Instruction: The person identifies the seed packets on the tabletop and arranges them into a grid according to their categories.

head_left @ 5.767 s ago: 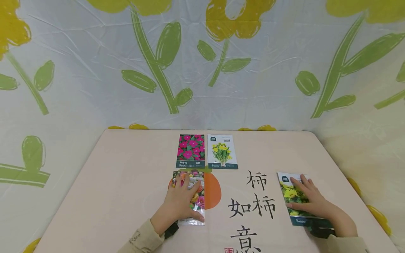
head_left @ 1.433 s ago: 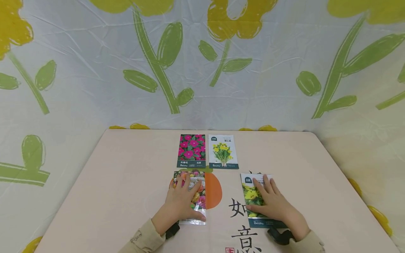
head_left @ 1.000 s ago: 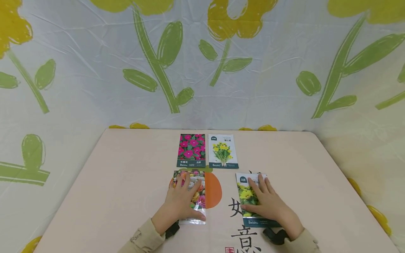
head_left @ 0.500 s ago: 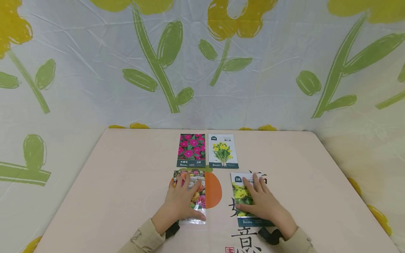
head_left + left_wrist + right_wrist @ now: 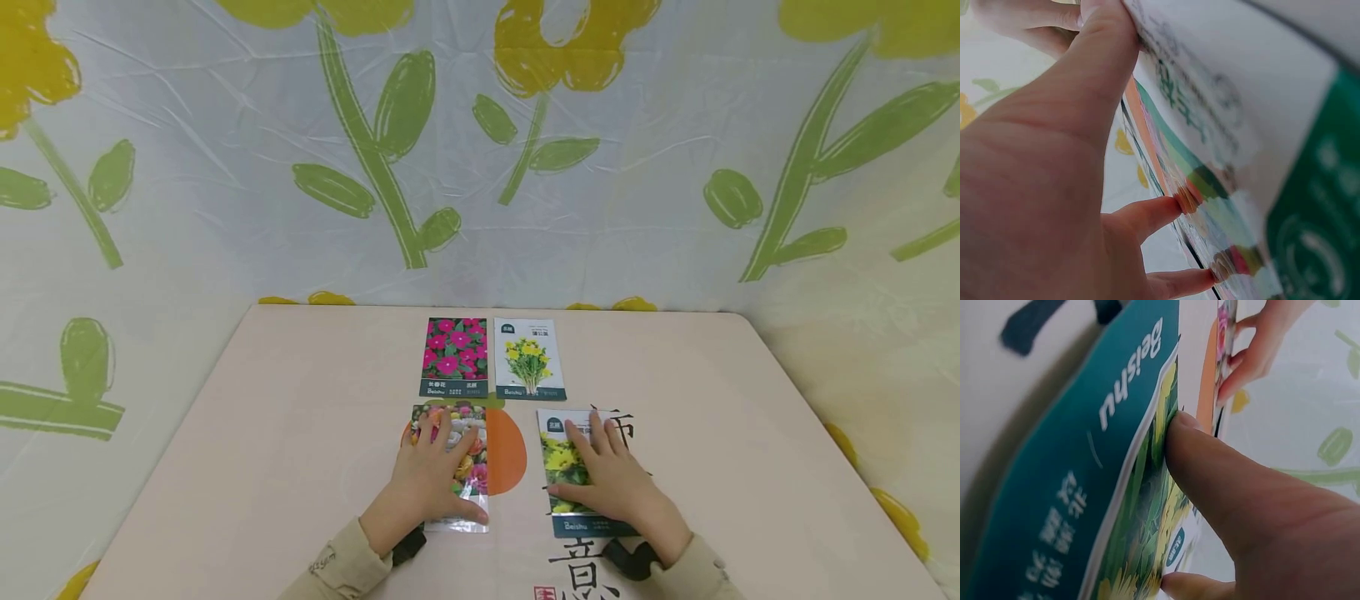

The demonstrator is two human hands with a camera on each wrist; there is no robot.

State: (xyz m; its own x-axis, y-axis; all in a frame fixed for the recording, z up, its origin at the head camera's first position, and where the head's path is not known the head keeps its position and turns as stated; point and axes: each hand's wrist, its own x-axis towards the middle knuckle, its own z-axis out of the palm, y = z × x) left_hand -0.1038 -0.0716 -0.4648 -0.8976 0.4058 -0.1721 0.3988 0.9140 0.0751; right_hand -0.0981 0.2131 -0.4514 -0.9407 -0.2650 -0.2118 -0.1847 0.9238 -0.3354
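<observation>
My left hand [image 5: 422, 477] rests with spread fingers on a seed packet [image 5: 478, 478] printed with mixed colourful flowers. In the left wrist view its thumb and fingertips touch the face of that packet. My right hand [image 5: 617, 485] lies spread over a yellow-flower seed packet [image 5: 558, 457] with a dark green bottom band; the right wrist view shows the thumb [image 5: 1200, 453] pressing near its edge. Both packets lie flat, side by side with a gap between, each partly hidden by a hand. Behind them lie a pink-flower seed packet [image 5: 454, 350] and a white seed packet [image 5: 528, 354] with yellow blooms.
The pale pink table [image 5: 315, 392] carries an orange persimmon print [image 5: 507, 454] and black brush characters [image 5: 581, 567], partly covered by the right packet and hand. A flower-patterned cloth [image 5: 225, 183] rises behind the table's back edge and along its sides.
My right hand has slid the yellow-flower packet leftward across the table, from the right side to near the colourful packet. My left hand and the two back packets stay in place.
</observation>
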